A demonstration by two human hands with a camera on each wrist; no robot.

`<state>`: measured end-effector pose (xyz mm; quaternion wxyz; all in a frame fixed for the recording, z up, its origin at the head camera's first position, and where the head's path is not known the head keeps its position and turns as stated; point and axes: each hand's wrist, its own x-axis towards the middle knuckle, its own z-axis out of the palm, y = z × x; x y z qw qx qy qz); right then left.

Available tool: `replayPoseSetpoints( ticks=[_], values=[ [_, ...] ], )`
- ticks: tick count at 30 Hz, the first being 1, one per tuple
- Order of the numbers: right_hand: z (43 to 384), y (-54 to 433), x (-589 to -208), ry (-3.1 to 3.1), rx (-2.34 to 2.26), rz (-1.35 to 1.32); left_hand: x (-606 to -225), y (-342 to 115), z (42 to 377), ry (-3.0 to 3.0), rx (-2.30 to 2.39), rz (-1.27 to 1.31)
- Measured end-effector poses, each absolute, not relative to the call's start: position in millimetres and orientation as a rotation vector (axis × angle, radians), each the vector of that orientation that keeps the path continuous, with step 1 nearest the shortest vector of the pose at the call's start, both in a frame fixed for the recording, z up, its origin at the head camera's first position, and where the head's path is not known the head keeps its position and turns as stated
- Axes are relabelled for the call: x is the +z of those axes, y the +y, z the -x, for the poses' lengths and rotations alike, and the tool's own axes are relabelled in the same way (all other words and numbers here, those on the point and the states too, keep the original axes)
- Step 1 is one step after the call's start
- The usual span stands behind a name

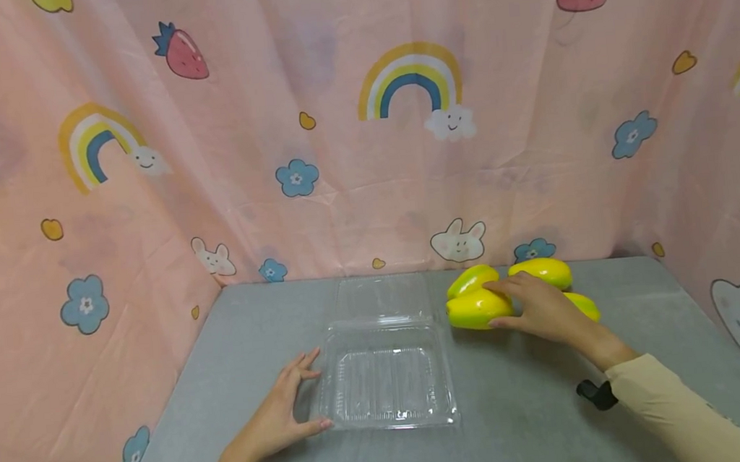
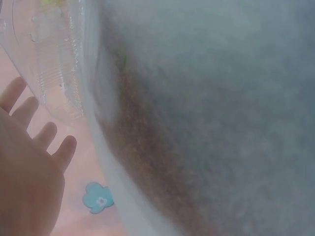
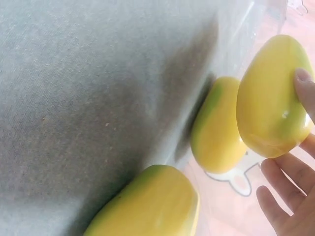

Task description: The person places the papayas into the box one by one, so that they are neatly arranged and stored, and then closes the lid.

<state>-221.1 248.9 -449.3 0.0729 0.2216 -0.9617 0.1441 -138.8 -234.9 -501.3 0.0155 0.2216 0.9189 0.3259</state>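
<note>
In the head view, my right hand (image 1: 542, 310) grips a glossy yellow mango (image 1: 477, 311) between thumb and fingers. The right wrist view shows this held mango (image 3: 272, 98) with the thumb on its side. Another mango (image 1: 473, 279) lies just behind it, and a third mango (image 1: 545, 273) is farther right. Part of one more mango (image 1: 582, 305) shows past my right hand. A clear plastic clamshell box (image 1: 385, 382) lies with its lid (image 1: 382, 299) folded back. My left hand (image 1: 278, 411) rests at the box's left edge, its fingers spread and fairly straight.
The grey table (image 1: 522, 422) carries everything. A pink patterned curtain (image 1: 355, 210) hangs behind and along both sides. A black strap piece (image 1: 597, 394) sits by the right wrist, below the beige sleeve (image 1: 678, 410).
</note>
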Motion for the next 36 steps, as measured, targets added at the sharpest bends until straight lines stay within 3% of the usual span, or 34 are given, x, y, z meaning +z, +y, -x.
replayPoseSetpoints(
  ticks=[36],
  values=[
    [212.4, 207.2, -430.7, -2.794, 0.506, -0.789, -500.3, -236.6, 138.7, 2.869, 0.984, -0.673]
  ],
)
